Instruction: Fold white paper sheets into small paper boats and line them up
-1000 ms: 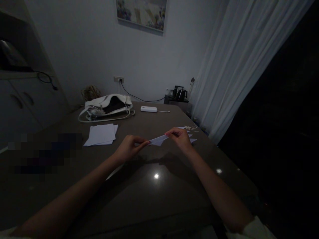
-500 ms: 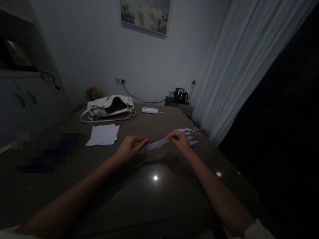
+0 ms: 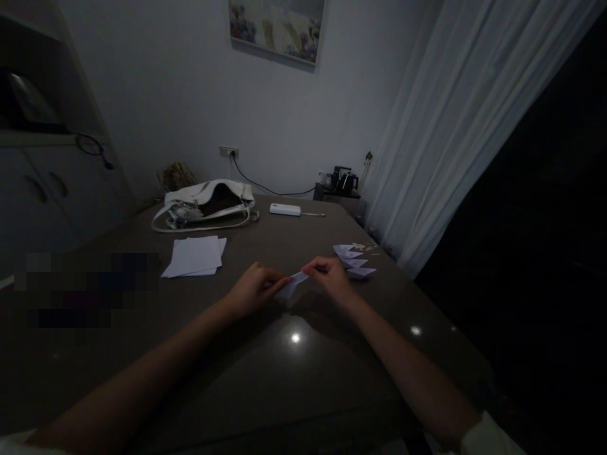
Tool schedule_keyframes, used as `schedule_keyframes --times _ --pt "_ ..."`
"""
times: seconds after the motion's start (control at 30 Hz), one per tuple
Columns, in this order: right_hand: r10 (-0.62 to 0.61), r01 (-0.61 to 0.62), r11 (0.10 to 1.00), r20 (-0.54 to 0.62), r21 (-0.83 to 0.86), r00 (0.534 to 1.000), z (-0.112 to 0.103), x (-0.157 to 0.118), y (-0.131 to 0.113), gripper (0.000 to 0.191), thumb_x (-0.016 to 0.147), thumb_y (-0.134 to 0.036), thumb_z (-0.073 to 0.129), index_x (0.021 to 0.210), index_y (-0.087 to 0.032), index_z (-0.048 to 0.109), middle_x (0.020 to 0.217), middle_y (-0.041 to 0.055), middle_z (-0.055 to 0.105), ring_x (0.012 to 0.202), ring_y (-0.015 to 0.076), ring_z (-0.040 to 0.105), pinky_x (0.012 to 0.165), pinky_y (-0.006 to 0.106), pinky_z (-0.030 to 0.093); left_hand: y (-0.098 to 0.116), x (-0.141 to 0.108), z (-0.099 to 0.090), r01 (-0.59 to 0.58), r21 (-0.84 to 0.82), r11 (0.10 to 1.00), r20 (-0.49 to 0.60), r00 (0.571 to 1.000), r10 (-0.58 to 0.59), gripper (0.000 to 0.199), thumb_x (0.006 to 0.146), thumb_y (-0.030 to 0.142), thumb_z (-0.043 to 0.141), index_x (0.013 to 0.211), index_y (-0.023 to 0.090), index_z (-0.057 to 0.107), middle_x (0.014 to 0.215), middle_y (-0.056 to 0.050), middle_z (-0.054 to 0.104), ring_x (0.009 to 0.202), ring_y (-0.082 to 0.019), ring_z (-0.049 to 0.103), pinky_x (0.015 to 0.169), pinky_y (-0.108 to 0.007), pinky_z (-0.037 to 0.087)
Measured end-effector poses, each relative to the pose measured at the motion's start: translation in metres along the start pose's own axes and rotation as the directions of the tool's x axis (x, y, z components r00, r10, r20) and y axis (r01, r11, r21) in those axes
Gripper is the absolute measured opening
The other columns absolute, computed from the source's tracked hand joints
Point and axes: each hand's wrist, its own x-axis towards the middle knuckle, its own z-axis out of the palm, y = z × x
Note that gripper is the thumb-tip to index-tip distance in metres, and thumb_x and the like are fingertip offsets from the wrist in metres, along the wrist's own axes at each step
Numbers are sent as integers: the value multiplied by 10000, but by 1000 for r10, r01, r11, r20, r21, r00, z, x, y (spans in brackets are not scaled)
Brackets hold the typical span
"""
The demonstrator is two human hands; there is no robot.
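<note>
A small folded piece of white paper [image 3: 290, 287] is held between my two hands, just above the dark table [image 3: 265, 373]. My left hand [image 3: 253, 291] pinches its left end between thumb and fingers. At its upper right end, my right hand [image 3: 329, 278] pinches the paper with the fingertips. Several folded paper boats [image 3: 355, 262] stand in a row just beyond my right hand. To the left of my hands lies a loose stack of white paper sheets [image 3: 195, 256].
Farther back are a white handbag [image 3: 208, 202] and a white power bank [image 3: 285, 210] with a short cable. Small pale bits [image 3: 364, 248] lie near the right edge, by a white curtain [image 3: 427, 139]. A black kettle [image 3: 348, 183] stands on a stand behind the table.
My left hand has moved right and closed on the paper's left end. My right hand has shifted left and nearer to it, uncovering more of the paper boats.
</note>
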Motion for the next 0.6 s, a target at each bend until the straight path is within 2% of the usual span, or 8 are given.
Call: schedule_keyframes --times 0.13,0.2,0.27,0.3,0.33,0.37,0.47,0.6 --pt "16 10 995 -255 100 967 -18 6 0 268 663 -426 675 671 -158 665 655 35 652 625 140 573 604 248 447 -4 -1 -5 16 34 999 -40 999 -15 385 871 427 418 830 170 702 740 -28 707 635 -143 570 725 -259 381" --pt "21 1 994 -200 111 980 -15 4 0 285 677 -440 661 717 -159 676 711 44 666 647 140 582 607 245 450 -4 -1 -5 16 36 999 -34 999 -15 395 872 433 412 824 169 702 747 -36 709 634 -143 568 725 -258 383" --pt "14 -13 996 -4 88 1000 -4 -1 0 305 689 -427 659 868 -181 687 825 45 679 700 142 600 626 242 454 -2 -1 -2 -4 26 1000 -9 1000 5 411 873 437 406 793 160 698 718 -29 700 622 -135 562 724 -249 384" --pt "13 -21 997 113 72 994 3 -4 0 319 691 -410 664 921 -191 681 860 42 678 708 143 605 627 242 456 -1 -1 0 -19 17 1000 6 1000 19 418 873 439 403 781 154 694 702 -22 692 618 -129 559 720 -242 385" --pt "-2 -10 998 196 62 981 10 -7 0 291 693 -399 663 886 -183 689 849 41 677 706 144 607 626 242 455 0 -1 2 -34 10 999 19 999 34 424 874 441 399 771 149 689 692 -15 682 618 -124 557 717 -235 385" --pt "-21 9 999 225 54 974 15 -9 0 254 705 -400 649 794 -167 698 775 39 675 681 144 602 614 241 450 1 -1 4 -48 4 999 27 998 48 426 874 442 398 764 146 684 687 -10 675 619 -120 555 717 -231 385" --pt "-47 46 999 192 11 980 20 -10 0 228 708 -374 644 688 -153 695 669 31 656 629 141 584 584 239 433 1 -1 5 -67 12 998 29 997 66 416 877 431 400 747 143 671 684 -10 666 621 -116 549 726 -232 382" --pt "-67 72 996 94 -44 993 5 -4 -1 191 719 -345 642 698 -165 704 684 35 654 623 146 583 562 239 420 1 1 -1 -52 41 998 37 998 51 407 891 404 389 763 143 675 693 -22 674 628 -122 557 715 -232 384"
